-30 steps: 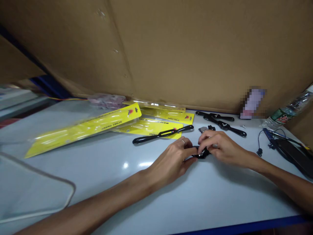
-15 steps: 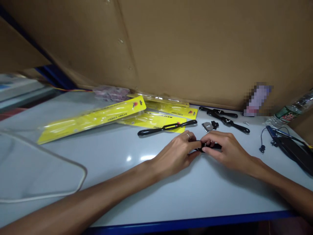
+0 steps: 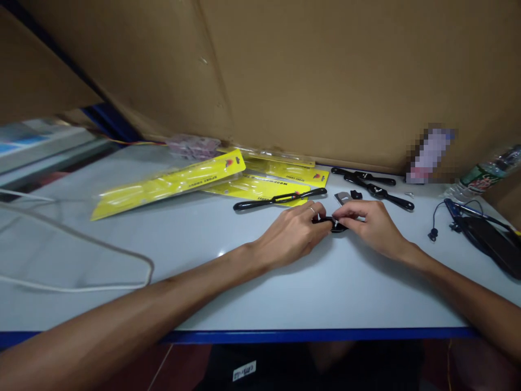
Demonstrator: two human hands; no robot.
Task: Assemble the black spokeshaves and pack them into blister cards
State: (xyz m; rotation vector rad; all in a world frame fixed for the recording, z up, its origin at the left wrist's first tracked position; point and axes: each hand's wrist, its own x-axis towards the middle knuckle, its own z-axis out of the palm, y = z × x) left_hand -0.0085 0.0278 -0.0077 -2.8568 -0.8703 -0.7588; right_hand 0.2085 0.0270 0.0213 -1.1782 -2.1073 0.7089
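Between both hands is a black spokeshave body (image 3: 338,228), low over the table and largely covered by fingers. My left hand (image 3: 299,231), with a ring on one finger, is closed around its left part. My right hand (image 3: 376,225) pinches a small silver part, perhaps a screw (image 3: 336,221), at the middle of the body. Just beyond the right fingers lie a flat silver blade (image 3: 341,199) and a small black cap piece (image 3: 356,194). Another black spokeshave body (image 3: 280,200) rests to the left, partly on yellow packaging.
Yellow spokeshave blister packs (image 3: 171,182) lie at the back left. Two more black spokeshaves (image 3: 391,199) and small silver screws (image 3: 410,194) are at the back right. Further right are a plastic bottle (image 3: 476,179) and a dark phone-like object (image 3: 490,239). A white cable (image 3: 150,266) loops at left.
My right fingers have shifted on the spokeshave body, and the silver part now shows between them. The camera view has tilted, revealing more of the table's front edge.
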